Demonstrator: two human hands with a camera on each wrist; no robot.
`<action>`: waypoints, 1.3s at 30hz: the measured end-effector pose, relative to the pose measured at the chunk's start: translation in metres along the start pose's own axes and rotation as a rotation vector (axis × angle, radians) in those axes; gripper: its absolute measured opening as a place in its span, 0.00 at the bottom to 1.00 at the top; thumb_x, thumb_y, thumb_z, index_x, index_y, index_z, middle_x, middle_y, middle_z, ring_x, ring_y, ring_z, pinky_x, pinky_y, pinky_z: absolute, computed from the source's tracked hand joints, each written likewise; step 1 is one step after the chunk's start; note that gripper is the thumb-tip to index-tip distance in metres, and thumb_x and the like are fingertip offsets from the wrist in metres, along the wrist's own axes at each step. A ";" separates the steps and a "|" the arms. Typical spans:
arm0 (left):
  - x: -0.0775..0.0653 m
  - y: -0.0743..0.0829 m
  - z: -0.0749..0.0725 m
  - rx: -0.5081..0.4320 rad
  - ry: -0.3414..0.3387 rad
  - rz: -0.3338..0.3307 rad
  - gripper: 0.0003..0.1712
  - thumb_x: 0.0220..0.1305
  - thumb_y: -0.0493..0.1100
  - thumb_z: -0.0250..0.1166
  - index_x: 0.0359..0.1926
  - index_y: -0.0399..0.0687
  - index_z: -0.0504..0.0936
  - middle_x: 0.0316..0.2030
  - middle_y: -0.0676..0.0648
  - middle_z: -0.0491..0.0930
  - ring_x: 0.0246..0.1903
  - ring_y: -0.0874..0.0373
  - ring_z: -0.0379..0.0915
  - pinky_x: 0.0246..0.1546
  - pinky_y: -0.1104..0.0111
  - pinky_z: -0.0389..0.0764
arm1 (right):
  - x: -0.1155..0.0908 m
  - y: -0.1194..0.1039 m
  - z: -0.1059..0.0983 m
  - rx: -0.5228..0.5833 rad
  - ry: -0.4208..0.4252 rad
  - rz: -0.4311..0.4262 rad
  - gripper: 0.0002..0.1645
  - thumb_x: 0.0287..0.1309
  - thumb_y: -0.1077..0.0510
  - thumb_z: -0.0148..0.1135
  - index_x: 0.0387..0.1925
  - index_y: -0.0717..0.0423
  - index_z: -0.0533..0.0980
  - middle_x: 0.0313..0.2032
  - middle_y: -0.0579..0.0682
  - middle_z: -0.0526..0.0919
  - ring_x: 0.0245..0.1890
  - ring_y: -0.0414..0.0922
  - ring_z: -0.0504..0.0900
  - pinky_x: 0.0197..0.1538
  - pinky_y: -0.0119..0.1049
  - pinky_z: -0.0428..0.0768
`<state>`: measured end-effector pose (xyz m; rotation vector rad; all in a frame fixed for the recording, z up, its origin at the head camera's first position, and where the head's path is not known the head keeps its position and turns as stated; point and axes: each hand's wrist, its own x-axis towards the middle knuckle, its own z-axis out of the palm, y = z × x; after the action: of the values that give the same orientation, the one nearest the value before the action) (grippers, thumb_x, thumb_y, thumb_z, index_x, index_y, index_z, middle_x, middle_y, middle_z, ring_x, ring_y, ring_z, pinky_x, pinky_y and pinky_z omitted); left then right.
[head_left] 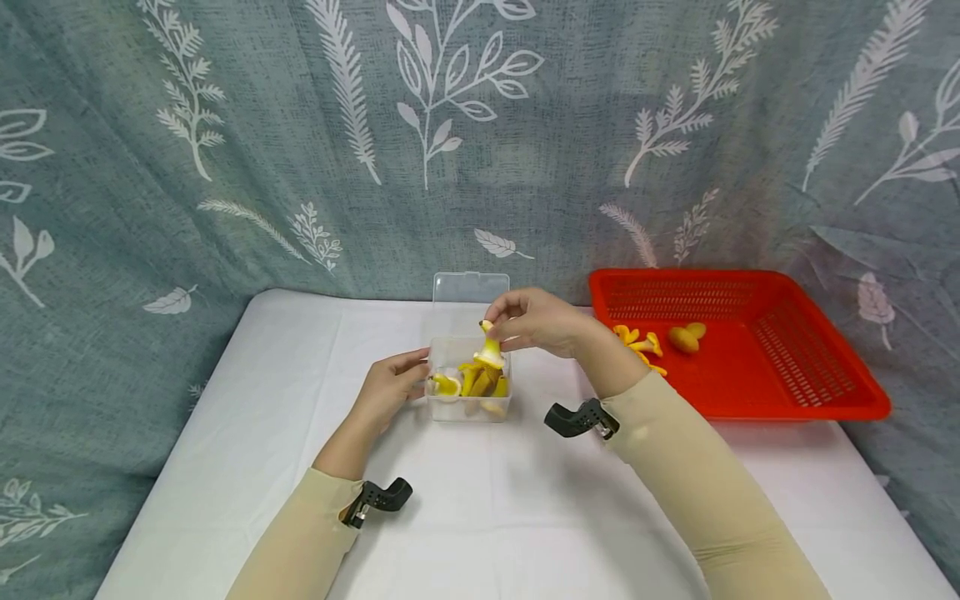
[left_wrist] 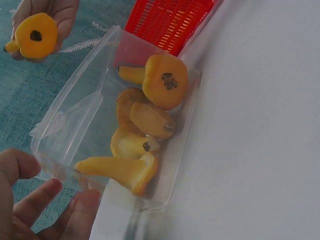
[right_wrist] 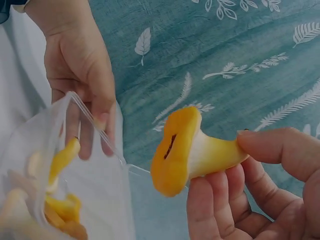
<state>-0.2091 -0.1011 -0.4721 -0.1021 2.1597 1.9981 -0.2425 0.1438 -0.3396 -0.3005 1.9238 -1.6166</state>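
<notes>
A yellow trumpet-shaped mushroom [right_wrist: 175, 155] is pinched by its stem between the thumb and fingers of my right hand [head_left: 543, 321]. Its wide cap faces down above a clear plastic box [head_left: 441, 412] in the head view. With its fingertips, my left hand [head_left: 392, 382] touches the outside of the box's left wall. Inside lie several yellow mushrooms [left_wrist: 120, 170] and brownish oval pieces [left_wrist: 152, 120]; their lower parts show through the plastic. Behind the box, its clear lid [head_left: 471, 287] stands swung back.
To the right a red plastic basket [head_left: 765, 367] with slotted sides holds more yellow mushrooms [head_left: 647, 343] and brownish oval pieces [head_left: 684, 338]. A white cloth [head_left: 465, 517] covers the table. Behind it hangs a blue-green curtain [head_left: 480, 208] with white leaf prints.
</notes>
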 end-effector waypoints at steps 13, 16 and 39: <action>0.000 0.001 0.000 0.014 0.013 -0.017 0.23 0.62 0.42 0.60 0.59 0.47 0.73 0.56 0.43 0.72 0.52 0.52 0.71 0.43 0.63 0.81 | -0.046 -0.016 -0.050 -0.002 0.061 -0.020 0.15 0.51 0.64 0.66 0.40 0.63 0.71 0.35 0.54 0.75 0.36 0.49 0.77 0.51 0.48 0.78; 0.000 0.002 0.000 0.009 0.012 -0.024 0.24 0.62 0.43 0.60 0.59 0.47 0.73 0.56 0.43 0.72 0.53 0.52 0.71 0.43 0.63 0.81 | -0.057 -0.018 -0.063 -0.014 0.099 -0.017 0.15 0.52 0.63 0.65 0.40 0.63 0.71 0.35 0.55 0.75 0.37 0.50 0.77 0.50 0.47 0.78; -0.001 0.003 0.001 0.008 0.014 -0.034 0.23 0.61 0.43 0.61 0.59 0.48 0.74 0.56 0.43 0.73 0.52 0.54 0.71 0.42 0.64 0.81 | -0.132 0.031 -0.170 -0.006 0.308 0.081 0.07 0.58 0.59 0.61 0.38 0.52 0.74 0.36 0.46 0.75 0.39 0.47 0.76 0.50 0.43 0.79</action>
<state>-0.2087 -0.1004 -0.4694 -0.1506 2.1593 1.9766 -0.2287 0.3592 -0.3163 0.0282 2.1364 -1.6813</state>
